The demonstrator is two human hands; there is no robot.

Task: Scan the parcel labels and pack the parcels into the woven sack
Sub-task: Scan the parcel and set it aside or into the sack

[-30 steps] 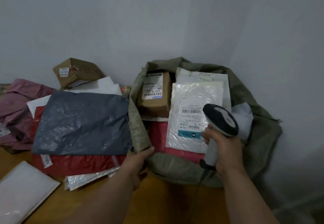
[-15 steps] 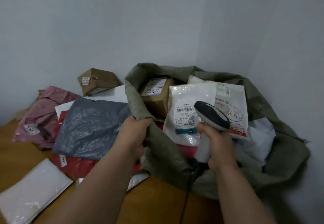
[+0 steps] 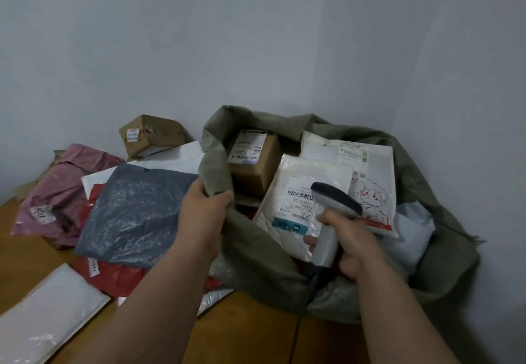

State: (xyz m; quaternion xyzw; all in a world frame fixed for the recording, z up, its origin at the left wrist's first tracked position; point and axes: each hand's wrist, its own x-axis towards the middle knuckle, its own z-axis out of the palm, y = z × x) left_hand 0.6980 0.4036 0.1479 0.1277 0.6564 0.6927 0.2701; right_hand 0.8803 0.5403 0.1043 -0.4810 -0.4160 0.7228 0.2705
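Moved: left hand point(image 3: 203, 207) had lifted the olive woven sack point(image 3: 256, 258) rim higher, fingers clenched on it
Right hand point(image 3: 351, 245): gripped grey handheld scanner point(image 3: 331, 221) above white labelled mailer point(image 3: 299, 207)
Progress: several parcels inside; grey plastic mailer point(image 3: 136, 210) pile left of fingers remained

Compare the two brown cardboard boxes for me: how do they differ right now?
The box in the sack sits inside the woven sack, already packed; the box by the wall lies outside it, behind the pile of mailers. The box in the sack carries a large white label with barcodes on top; the box by the wall shows only a small sticker. The box by the wall looks dented and tilted; the other looks squarer. Both are brown taped cardboard.
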